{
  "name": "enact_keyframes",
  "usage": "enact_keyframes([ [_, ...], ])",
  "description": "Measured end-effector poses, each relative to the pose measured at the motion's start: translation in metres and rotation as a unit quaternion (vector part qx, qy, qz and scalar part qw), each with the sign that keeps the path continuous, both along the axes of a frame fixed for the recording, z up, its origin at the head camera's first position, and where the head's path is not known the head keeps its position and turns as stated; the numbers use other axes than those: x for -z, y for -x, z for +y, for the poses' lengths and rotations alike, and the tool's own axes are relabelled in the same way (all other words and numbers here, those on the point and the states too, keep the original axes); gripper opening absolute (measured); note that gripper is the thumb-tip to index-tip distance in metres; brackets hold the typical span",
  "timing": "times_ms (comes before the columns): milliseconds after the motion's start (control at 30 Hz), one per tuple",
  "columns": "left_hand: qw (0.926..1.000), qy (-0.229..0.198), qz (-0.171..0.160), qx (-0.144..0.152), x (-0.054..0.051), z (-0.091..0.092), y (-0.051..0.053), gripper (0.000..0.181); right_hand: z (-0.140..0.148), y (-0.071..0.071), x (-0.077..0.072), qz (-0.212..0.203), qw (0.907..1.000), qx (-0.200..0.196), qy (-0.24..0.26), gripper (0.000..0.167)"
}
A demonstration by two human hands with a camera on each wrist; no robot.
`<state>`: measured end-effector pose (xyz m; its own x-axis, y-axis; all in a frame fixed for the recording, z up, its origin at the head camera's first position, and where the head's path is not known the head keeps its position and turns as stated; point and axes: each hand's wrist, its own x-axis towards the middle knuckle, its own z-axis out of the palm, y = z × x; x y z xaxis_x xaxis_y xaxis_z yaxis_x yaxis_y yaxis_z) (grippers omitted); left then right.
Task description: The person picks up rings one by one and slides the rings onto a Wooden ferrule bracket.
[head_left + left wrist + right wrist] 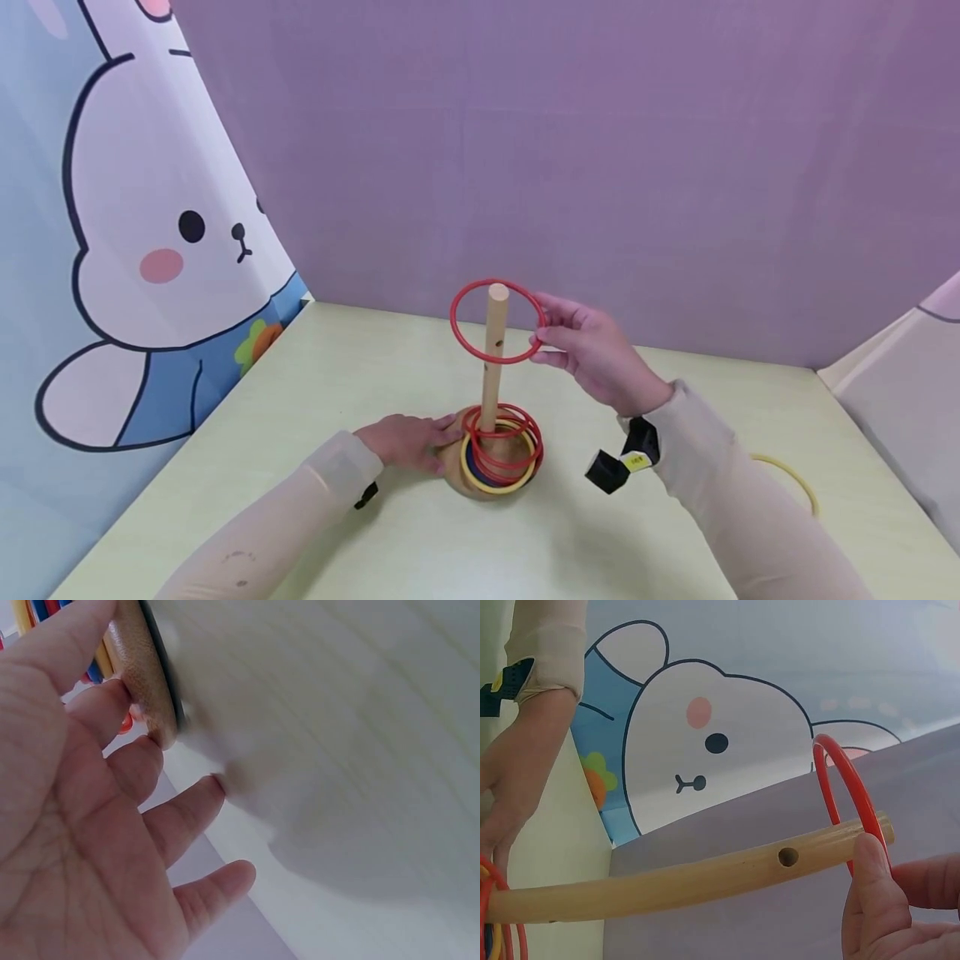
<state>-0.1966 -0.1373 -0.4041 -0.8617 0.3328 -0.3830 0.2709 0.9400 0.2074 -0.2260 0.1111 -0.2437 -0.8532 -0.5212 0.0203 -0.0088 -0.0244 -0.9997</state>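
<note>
A thin red ring (452, 318) encircles the top of an upright wooden post (492, 387), tilted a little. My right hand (592, 346) pinches the ring's right side between thumb and fingers. The post stands on a round wooden base (452, 472). Around its foot lie several stacked rings: red rings (539, 442), a yellow ring (489, 491) and a dark blue one partly hidden. My left hand (405, 442) rests against the left edge of the base. In the left wrist view its fingers are spread and loosely extended, some touching the rim.
Another yellow ring (797, 477) lies on the pale table (390, 533) at the right, partly hidden behind the right forearm. A purple backdrop (570, 150) rises behind the table. A cloth with a cartoon rabbit (142, 183) hangs at the left.
</note>
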Motion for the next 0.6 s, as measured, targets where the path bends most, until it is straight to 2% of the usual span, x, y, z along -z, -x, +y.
enact_keyframes([
  [600, 0.9998, 0.014, -0.010, -0.013, 0.000, 0.004, 0.003, 0.065, 0.004, 0.006, 0.013, -0.012, 0.9998, -0.008, -0.011, 0.052],
])
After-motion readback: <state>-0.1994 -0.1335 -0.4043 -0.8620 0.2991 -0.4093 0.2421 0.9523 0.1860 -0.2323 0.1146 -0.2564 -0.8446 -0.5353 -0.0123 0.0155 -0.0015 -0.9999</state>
